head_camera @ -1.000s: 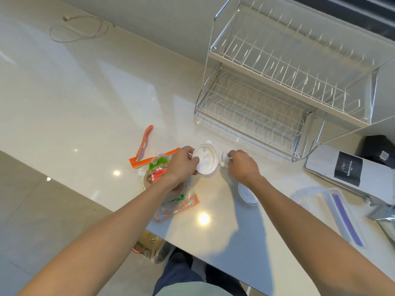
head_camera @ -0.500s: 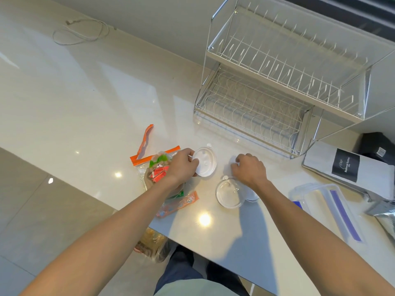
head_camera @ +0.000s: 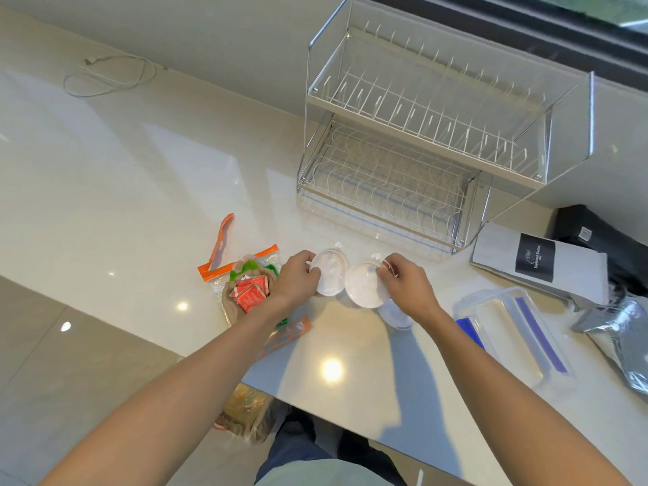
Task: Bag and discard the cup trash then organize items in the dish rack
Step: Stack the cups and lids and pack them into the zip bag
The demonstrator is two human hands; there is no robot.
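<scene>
A: Two lids were in hand at the near edge of the counter (head_camera: pixel 105 191). The left hand (head_camera: pixel 296 280) gripped one white lid (head_camera: pixel 329 273) by its rim, and the right hand (head_camera: pixel 406 285) pinched a second lid (head_camera: pixel 363 285) just beside it, the two rims almost touching.

B: What were the containers holding?

A: The zip bag (head_camera: pixel 245 285) under the left wrist held red and green packets. A clear cup (head_camera: pixel 394 315) sat partly hidden under the right hand; its contents could not be told. The clear box (head_camera: pixel 508 331) with blue clips at right looked bare inside.

B: And farther back?

A: The dish rack (head_camera: pixel 420 142) stood against the wall, both tiers bare, with open counter stretching left of it. A white pouch (head_camera: pixel 540 266) and a silver pouch (head_camera: pixel 620 331) lay at the right. A cable (head_camera: pixel 108 75) lay far left.
</scene>
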